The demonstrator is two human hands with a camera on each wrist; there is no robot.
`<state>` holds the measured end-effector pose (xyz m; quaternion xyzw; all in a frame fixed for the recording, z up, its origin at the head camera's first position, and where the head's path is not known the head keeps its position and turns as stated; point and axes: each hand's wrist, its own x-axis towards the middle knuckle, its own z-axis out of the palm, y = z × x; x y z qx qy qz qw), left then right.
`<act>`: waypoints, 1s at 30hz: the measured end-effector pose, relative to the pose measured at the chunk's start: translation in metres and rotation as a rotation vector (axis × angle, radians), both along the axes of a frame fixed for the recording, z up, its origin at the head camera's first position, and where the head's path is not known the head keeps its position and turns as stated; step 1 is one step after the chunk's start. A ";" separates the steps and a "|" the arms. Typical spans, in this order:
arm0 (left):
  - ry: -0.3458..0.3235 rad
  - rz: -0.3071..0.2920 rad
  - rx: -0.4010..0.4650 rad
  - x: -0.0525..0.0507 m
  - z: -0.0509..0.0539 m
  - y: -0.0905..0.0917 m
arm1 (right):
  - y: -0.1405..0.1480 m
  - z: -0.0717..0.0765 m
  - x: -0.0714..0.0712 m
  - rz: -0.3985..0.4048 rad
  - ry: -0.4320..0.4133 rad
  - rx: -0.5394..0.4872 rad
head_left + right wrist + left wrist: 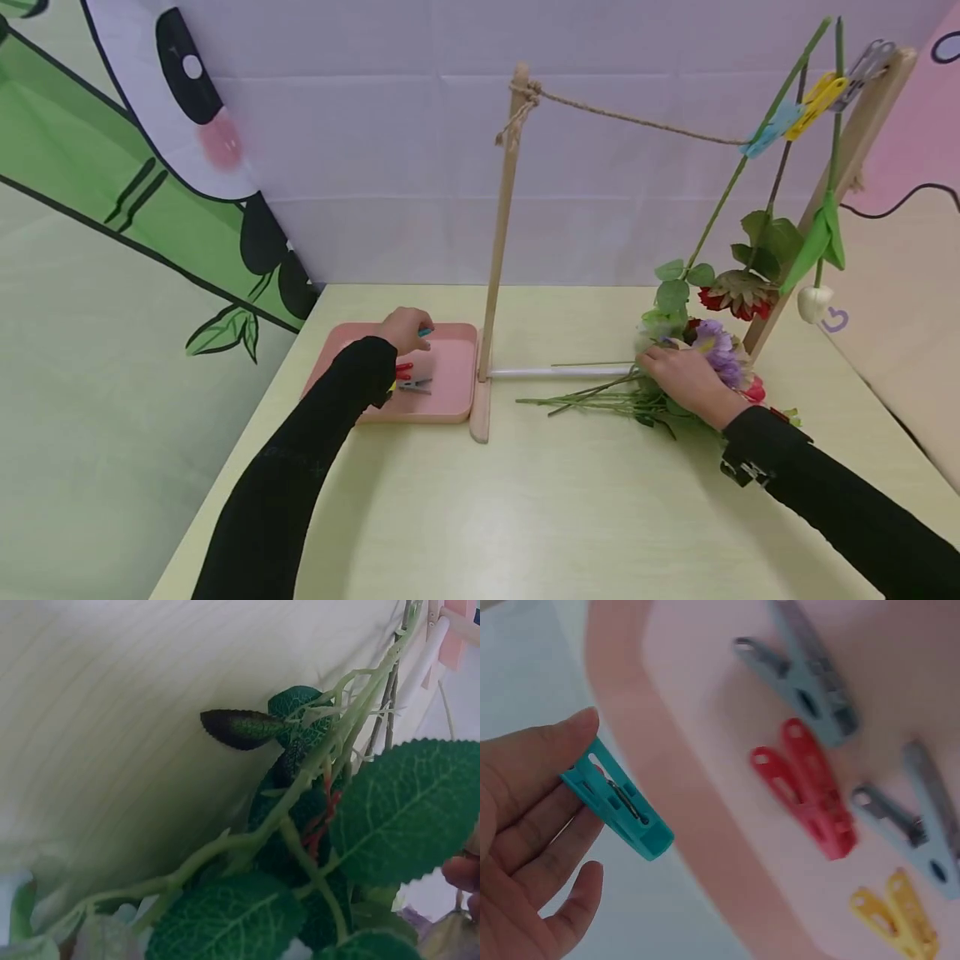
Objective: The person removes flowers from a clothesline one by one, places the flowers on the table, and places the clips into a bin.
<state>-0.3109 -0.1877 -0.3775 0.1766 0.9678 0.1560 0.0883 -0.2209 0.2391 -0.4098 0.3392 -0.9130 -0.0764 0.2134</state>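
My left hand [405, 330] is over the pink tray [457, 337]. In the left wrist view it pinches a teal clothespin [619, 799] between thumb and fingers. A red clothespin [806, 791], two grey clothespins [806, 682] and a yellow clothespin [904, 919] lie in that tray. My right hand [690, 379] reaches into a pile of artificial flowers on the table, beside a purple flower [716, 350] and over green stems [600, 402]. Its fingertips [465, 874] barely show at the right wrist view's edge behind leaves [412, 810]; whether they grip a stem is hidden.
A wooden stand with a left post [501, 225] and right post [862, 142] carries a rope [637, 121]. Blue [772, 129], yellow [819, 104] and grey clothespins hold a leafy stem, a red flower [738, 296] and a white tulip [813, 304] upside down.
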 end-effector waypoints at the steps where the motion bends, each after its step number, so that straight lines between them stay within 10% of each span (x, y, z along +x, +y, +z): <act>1: -0.013 0.005 -0.021 -0.001 -0.005 -0.001 | -0.001 0.000 0.000 0.003 -0.008 -0.006; 17: 0.018 -0.030 -0.089 -0.008 -0.057 0.002 | -0.013 -0.008 -0.007 0.059 -0.059 0.039; 30: -0.020 -0.044 -0.177 -0.008 -0.056 0.009 | -0.021 -0.009 -0.004 0.031 -0.141 0.017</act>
